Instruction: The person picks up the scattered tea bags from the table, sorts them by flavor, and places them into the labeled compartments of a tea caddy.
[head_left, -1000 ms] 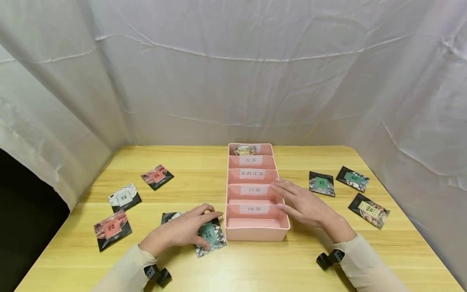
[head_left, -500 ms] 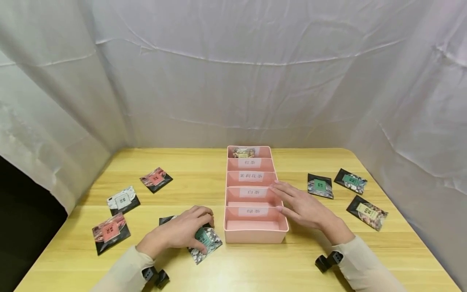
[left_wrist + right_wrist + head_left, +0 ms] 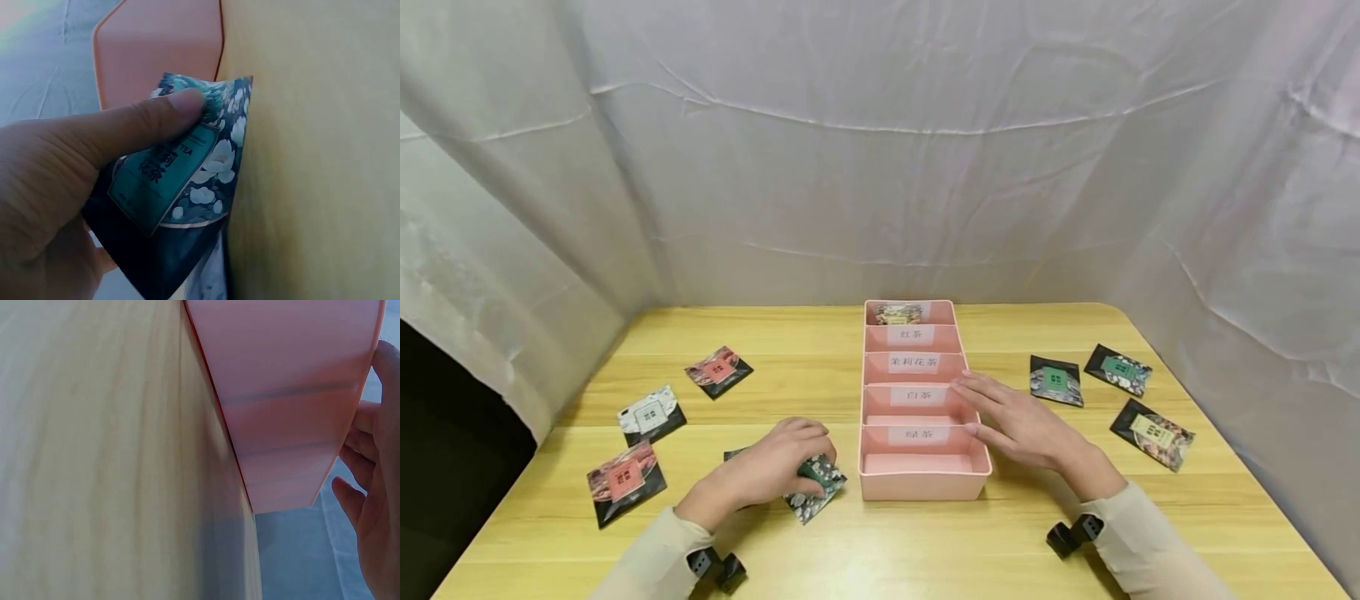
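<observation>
- here's the left hand (image 3: 771,462), grip clamped on a dark, glossy, flat sachet with a teal-green label and white flowers (image 3: 200,194), thumb across its front, fingers behind
- that sachet sits tilted, left of the box's near end and apart from it in the head view; whether an edge meets the worktop, i cannot tell
- just under the hand, a dark sachet corner (image 3: 733,454) pokes out, the rest hidden
- over to the right hand (image 3: 1026,427), grip apart, fingers extended, fingertips at the right rim of a long pink plastic box (image 3: 925,487)
- five compartments in that box, in a row running away from the person, white paper labels on its cross walls, and a sachet with a yellow-green label (image 3: 898,315) in the farthest one
- out left on the pale yellow wood-grain worktop (image 3: 917,554): two black-and-red sachets (image 3: 627,483), with a black-and-white sachet (image 3: 652,414) between them
- out right: two dark sachets with green labels (image 3: 1056,383) and a dark sachet with a yellow label (image 3: 1152,434)
- behind it all, a wrinkled pale grey cloth (image 3: 865,183)
</observation>
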Demonstrator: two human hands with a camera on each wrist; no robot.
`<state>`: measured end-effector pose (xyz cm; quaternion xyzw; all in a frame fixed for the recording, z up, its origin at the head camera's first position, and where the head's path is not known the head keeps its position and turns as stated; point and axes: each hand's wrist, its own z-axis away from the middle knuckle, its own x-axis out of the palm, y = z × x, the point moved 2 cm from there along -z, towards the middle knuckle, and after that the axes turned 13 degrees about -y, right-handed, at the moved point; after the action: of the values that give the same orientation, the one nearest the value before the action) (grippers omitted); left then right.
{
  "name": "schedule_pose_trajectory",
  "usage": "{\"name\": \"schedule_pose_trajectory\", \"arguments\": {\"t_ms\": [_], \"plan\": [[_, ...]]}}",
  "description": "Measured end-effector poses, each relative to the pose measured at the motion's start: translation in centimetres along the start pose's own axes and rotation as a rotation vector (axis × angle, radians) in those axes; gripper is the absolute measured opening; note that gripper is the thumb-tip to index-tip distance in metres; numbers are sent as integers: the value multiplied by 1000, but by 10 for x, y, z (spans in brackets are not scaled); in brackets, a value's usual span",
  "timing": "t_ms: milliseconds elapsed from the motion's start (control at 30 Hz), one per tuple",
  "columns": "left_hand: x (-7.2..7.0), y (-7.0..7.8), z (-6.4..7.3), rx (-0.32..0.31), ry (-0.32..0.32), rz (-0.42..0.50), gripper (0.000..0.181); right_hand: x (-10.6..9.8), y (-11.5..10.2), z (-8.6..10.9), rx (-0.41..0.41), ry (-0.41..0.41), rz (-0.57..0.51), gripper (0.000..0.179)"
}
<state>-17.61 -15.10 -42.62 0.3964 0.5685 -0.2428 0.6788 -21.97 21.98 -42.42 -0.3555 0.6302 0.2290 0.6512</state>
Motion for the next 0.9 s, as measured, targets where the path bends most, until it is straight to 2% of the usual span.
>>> {"name": "schedule_pose_trajectory", "arguments": {"t_ms": [133,267,367,600,900], "plan": [[-7,-2,2,24,90,42,29,-1,0,0,-6,4,5,59],[-14,-3,4,24,139,63,24,-1,-1,0,-10,8,6,59],[-19,-3,6,-15,151,76,22,-1,-1,0,-10,12,6,59],[-24,-5,11,-156,165,148,18,0,-1,0,-4,9,-4,59],[-39,-6,14,-233,269,217,28,0,-1,-1,-9,7,9,60]]}}
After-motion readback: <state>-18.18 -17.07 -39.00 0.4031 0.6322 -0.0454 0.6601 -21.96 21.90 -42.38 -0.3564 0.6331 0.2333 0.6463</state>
